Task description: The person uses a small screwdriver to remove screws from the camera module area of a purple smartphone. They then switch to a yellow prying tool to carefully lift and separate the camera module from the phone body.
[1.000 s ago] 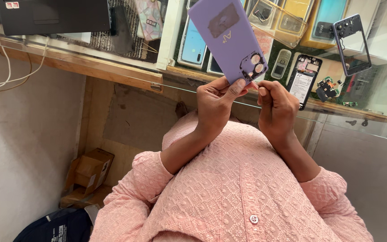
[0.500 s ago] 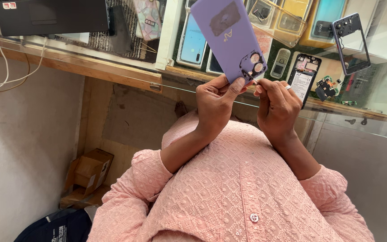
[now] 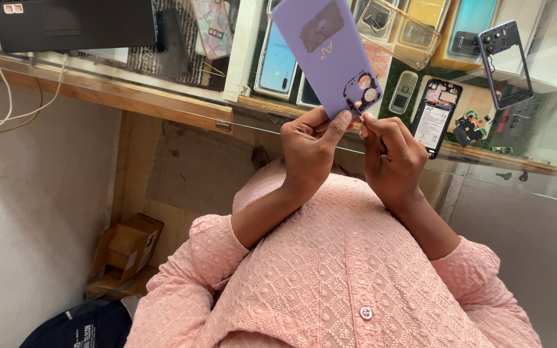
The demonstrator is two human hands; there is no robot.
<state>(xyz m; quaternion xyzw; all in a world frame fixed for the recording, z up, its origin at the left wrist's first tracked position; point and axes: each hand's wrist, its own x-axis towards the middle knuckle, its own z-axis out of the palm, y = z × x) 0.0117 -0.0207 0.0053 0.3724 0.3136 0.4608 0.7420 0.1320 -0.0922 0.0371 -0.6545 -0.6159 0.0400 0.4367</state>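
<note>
My left hand point(image 3: 309, 149) is shut on the lower end of a purple phone back cover point(image 3: 325, 55), thumb pressed beside its camera cutout point(image 3: 362, 89). The cover is held up, tilted, above the glass counter. My right hand point(image 3: 391, 154) pinches a small thin dark tool point(image 3: 356, 109) whose tip touches the edge of the camera cutout. Both hands are close together in front of my pink embroidered shirt point(image 3: 336, 283).
On the glass counter point(image 3: 485, 174) lie an opened phone showing its battery point(image 3: 433, 119), a bare phone frame point(image 3: 504, 64), a small keypad phone point(image 3: 406, 92) and phone cases. A black laptop point(image 3: 75, 22) sits top left beside white cables point(image 3: 1, 103). Below are a cardboard box point(image 3: 127, 245) and a dark bag point(image 3: 78, 325).
The hands and the purple cover stay almost in place. My right fingers have crept slightly closer to the camera cutout with the tool.
</note>
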